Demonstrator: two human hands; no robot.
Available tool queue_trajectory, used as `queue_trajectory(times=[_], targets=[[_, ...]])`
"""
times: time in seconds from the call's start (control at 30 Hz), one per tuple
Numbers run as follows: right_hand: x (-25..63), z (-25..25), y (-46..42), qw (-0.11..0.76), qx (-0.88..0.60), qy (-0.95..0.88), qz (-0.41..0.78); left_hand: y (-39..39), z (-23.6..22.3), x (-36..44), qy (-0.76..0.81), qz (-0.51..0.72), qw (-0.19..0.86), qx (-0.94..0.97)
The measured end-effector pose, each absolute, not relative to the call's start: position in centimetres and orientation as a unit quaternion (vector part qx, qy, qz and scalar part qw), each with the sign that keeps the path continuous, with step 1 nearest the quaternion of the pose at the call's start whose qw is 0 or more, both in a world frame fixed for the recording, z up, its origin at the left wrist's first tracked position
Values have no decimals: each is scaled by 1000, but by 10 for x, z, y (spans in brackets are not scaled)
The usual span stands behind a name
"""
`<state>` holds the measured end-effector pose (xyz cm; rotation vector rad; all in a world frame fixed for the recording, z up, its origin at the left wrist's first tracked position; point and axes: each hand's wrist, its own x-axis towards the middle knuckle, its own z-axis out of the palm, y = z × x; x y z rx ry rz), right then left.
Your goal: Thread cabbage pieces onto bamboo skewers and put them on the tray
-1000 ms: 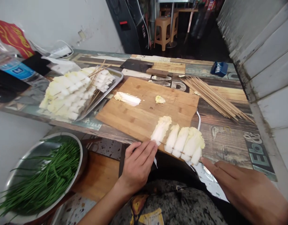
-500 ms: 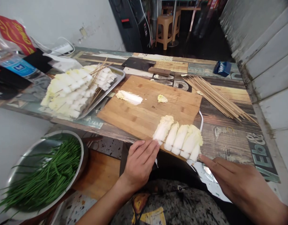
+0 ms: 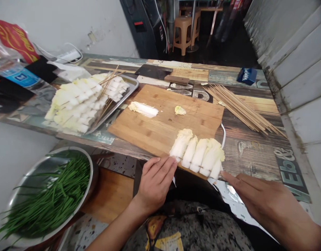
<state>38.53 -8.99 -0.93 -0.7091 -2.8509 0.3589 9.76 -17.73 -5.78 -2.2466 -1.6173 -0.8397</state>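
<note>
Your left hand (image 3: 157, 181) lay palm down at the near edge of the rectangular light-brown wooden cutting board (image 3: 150, 129), its fingers close together over the white base of the leftmost leaf; whether they gripped it or only pressed, you could not tell. Your right hand (image 3: 259, 198) stood well apart from the left, forefinger stretched to the right-hand end of the row, its grip hidden from view. Between your hands lay the row of white, yellow-frilled cabbage leaves (image 3: 200, 157), side by side along the board's near right edge, with a thin brown wooden skewer (image 3: 180, 160) showing across their lower ends and a gap after the leftmost leaf. Farther back on the board you had one loose white-and-yellow leaf strip (image 3: 144, 109) and a small yellow leaf scrap (image 3: 180, 110). To the board's left, a pile of skewered pale leaves (image 3: 74, 104) sat on a shiny metal tray (image 3: 134, 85); to its right, a fanned bundle of bare wooden skewers (image 3: 244, 108) lay on the patchwork plank-patterned table (image 3: 244, 153). Below the table at your left, a round steel basin (image 3: 91, 169) held long green stalks (image 3: 50, 195).
</note>
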Motion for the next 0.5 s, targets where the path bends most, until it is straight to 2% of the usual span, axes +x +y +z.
queue_trajectory(times=[0.3,0.5], targets=[[402,-4,-88,109,-265,-951,114,-175,-56,97,-546,-280,135,-779],[396,-5,-88,88,-262,-953,121,-176,-56,98,-548,-270,135,-780]])
